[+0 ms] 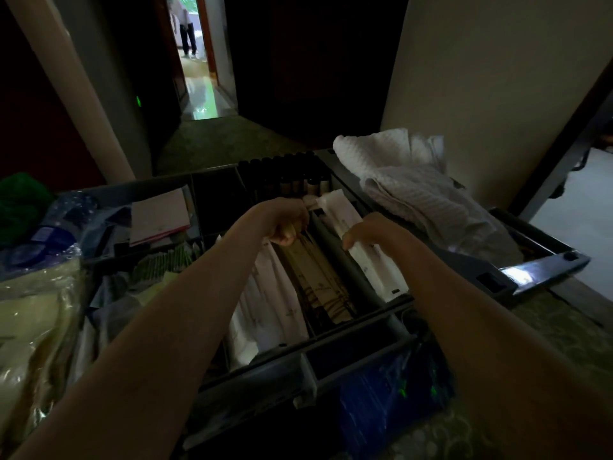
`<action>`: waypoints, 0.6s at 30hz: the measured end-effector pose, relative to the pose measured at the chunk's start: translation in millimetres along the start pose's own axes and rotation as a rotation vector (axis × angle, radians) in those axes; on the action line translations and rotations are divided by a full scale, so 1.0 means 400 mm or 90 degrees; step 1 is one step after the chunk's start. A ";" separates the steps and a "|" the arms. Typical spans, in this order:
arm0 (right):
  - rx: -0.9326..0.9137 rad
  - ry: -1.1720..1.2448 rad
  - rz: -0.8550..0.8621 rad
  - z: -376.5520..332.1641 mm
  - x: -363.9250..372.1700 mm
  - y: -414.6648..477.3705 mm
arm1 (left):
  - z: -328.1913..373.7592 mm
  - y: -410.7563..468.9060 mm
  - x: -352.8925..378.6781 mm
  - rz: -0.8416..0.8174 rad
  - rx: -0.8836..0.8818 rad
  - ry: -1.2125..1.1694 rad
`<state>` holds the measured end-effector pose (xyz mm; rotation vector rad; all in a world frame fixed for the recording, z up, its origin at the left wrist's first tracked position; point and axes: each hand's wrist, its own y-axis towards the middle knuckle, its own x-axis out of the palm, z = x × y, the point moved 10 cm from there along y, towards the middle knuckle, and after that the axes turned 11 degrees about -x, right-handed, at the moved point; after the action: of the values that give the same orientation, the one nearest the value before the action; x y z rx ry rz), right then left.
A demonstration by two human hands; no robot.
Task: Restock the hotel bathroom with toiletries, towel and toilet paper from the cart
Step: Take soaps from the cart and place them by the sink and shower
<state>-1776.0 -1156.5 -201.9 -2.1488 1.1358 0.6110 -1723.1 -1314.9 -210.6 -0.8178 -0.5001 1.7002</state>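
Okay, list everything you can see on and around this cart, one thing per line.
Cart tray: one, grey, centre.
Towels: a pile, white, cart's far right.
Small bottles: many, dark, far compartment.
White packets: many, white, middle compartments.
Beige packets: several, beige, between the white ones.
Paper pad: one, pinkish, left compartment.
Wrapped pack: one, blue, near edge.
Person: one, dark trousers, far doorway.
Left hand: one, gripping beige packets.
Right hand: one, pinching white packets.

White towels (421,197) (rumpled) lie beside sachets (275,293) in the cart (537,273).
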 end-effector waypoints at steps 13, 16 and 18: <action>-0.026 0.249 0.121 -0.016 -0.029 -0.072 | 0.017 -0.071 0.044 -0.023 0.103 0.045; -0.019 0.296 0.148 0.016 -0.024 -0.107 | 0.002 -0.092 0.083 -0.054 0.101 0.063; 0.001 0.322 0.155 0.044 -0.016 -0.140 | -0.011 -0.111 0.115 -0.075 0.105 0.068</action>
<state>-1733.8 -1116.1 -192.8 -2.2460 1.6796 0.1616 -1696.6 -1258.9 -194.8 -0.7416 -0.3239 1.5581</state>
